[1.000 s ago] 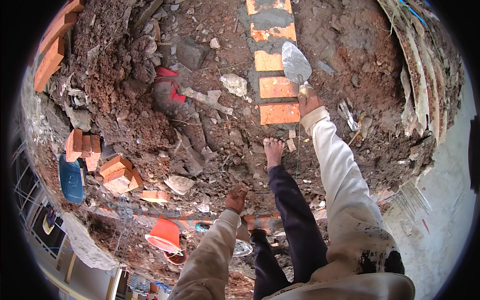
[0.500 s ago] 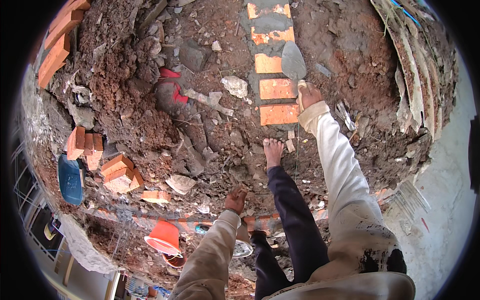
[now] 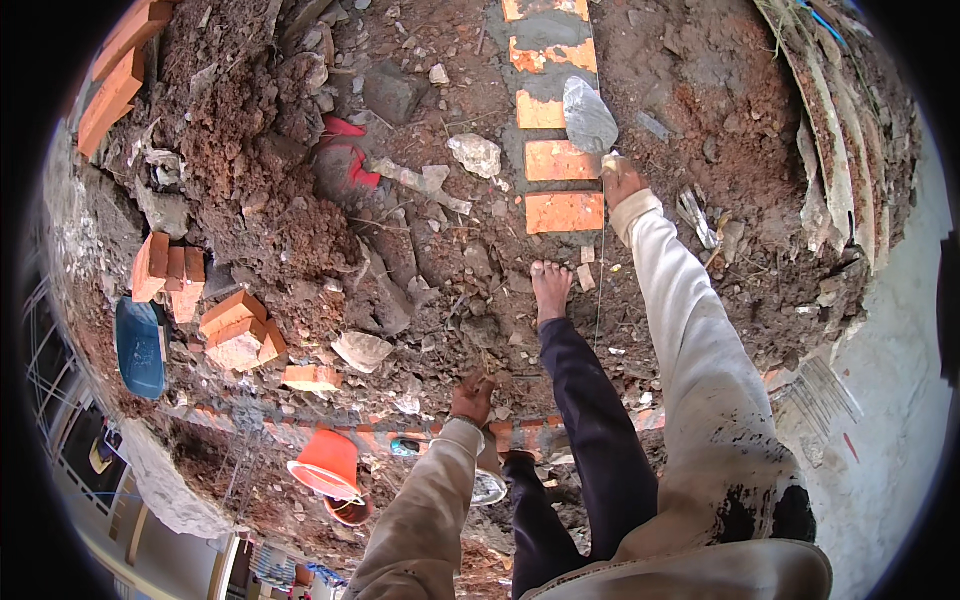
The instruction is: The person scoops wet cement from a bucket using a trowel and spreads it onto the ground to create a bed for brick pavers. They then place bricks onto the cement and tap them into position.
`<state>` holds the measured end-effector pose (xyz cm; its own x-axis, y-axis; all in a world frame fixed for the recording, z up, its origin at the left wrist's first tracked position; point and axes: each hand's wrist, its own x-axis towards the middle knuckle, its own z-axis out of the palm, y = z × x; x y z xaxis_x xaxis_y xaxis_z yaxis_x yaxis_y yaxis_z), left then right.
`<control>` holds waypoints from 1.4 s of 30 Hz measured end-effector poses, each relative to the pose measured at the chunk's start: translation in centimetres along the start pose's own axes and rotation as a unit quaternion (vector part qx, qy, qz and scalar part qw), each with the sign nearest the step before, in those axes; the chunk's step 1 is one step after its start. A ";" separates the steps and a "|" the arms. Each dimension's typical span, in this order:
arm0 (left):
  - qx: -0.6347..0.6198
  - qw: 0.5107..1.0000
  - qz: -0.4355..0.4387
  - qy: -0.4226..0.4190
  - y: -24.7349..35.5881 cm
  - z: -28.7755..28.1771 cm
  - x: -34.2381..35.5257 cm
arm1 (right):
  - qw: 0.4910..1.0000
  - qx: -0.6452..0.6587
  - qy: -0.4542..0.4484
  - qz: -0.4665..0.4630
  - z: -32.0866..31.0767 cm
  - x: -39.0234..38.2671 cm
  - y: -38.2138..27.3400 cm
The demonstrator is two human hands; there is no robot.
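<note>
Trowel [image 3: 588, 115]: grey, pointed flat blade, dulled with mortar; held at the handle by the right hand [image 3: 622, 180], fist closed around it. Blade lies over the row of orange bricks [image 3: 563, 160], its tip over the grey mortar joint between two of them. Bricks run in a single line across red-brown earth, with grey mortar [image 3: 545, 30] spread on those further along the row. A thin string [image 3: 601, 270] runs down from near the right hand, alongside the row.

Left hand [image 3: 472, 395]: rests on rubble at a lower brick edge; fingers bent, whether it grips anything cannot be told. A bare foot [image 3: 551, 288] stands on the soil just below the nearest brick.

Loose bricks [image 3: 235, 325] and stones lie to the left; an orange bucket [image 3: 328, 463] sits lower down.
</note>
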<state>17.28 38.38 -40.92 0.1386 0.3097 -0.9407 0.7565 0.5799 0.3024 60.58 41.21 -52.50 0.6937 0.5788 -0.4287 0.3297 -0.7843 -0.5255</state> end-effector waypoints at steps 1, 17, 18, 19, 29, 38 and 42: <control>-0.019 1.000 -0.005 -0.003 0.9 0.2 -0.5 | 0.999 0.003 0.025 -0.036 0.2 -0.1 1.0; -0.394 0.910 -0.098 0.084 -23.4 4.8 -18.8 | 0.838 -0.122 -0.473 -0.242 1.2 -38.0 -14.2; -0.422 0.894 -0.108 0.109 -26.9 5.8 -20.3 | 0.797 -0.179 -0.505 -0.279 2.7 -41.0 -15.6; -0.447 0.876 -0.122 0.137 -30.4 6.4 -22.1 | 0.749 -0.229 -0.535 -0.317 4.4 -44.0 -16.8; -0.640 0.630 -0.173 0.405 -49.0 8.4 -34.0 | 0.515 -0.487 -0.478 -0.519 19.4 -65.1 -17.7; -0.767 0.493 -0.184 0.367 -52.0 19.5 -34.2 | 0.442 -0.501 -0.555 -0.495 16.7 -63.6 -13.6; -0.747 0.533 -0.215 0.334 -50.1 19.9 -33.7 | 0.517 -0.518 -0.547 -0.407 17.0 -65.2 -13.2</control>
<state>-12.56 -16.12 -27.45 -0.4776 -0.1842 -0.8591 -0.7963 0.5040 0.3346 0.14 17.57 -30.08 -0.5344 0.1463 -0.8325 0.7865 0.4468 -0.4264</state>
